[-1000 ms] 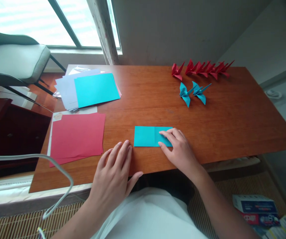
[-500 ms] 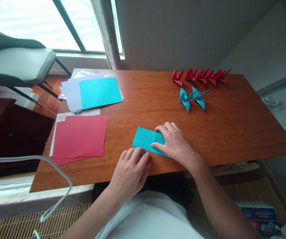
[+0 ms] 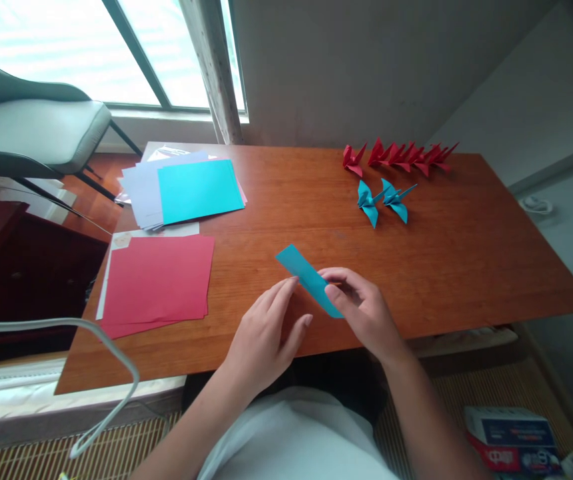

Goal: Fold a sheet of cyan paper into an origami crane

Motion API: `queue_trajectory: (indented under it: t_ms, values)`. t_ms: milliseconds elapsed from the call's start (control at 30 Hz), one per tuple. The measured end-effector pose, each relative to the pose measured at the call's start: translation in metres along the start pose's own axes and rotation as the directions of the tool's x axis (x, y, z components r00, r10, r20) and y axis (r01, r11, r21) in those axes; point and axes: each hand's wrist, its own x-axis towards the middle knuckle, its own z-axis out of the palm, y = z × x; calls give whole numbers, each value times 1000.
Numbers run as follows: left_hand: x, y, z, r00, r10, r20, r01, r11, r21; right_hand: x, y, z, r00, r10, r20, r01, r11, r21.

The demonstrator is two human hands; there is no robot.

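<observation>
You've tipped the folded turquoise paper rectangle (image 3: 310,279) up from the brown wooden table (image 3: 446,260), freeing it for handling, your right hand (image 3: 366,312) pinching it, left hand (image 3: 262,332) loosely spread alongside.

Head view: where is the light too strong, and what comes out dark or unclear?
Head view: the window is blown out nearly white; the wall beside it is dim; the upper right corner is nearly black; print on the boxes is soft.

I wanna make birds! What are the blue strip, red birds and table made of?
The blue strip: probably matte paper, thin with crisp edges.
The red birds: likely paper too, matte with sharp folded points.
The table: wood or wood-look, slightly shiny, with brown grain.
</observation>
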Motion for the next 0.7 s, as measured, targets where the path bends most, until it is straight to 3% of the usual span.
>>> queue_trajectory:
  t_ms: [100,233,500,700]
  values:
    - [4,1,-5,996,-80,26,84,975,-204,-7,-9,6,992,-105,72,107,994,-17]
    - [6,-1,-9,985,-160,71,175,890,-421,-11,-9,15,991,-112,79,121,986,-115]
    - [5,-3,0,982,-187,5,166,854,-493,-9,11,25,990,-103,-94,64,934,-353]
    - [10,3,4,989,-139,-58,96,878,-469,-7,10,30,989,-92,-112,48,938,-343]
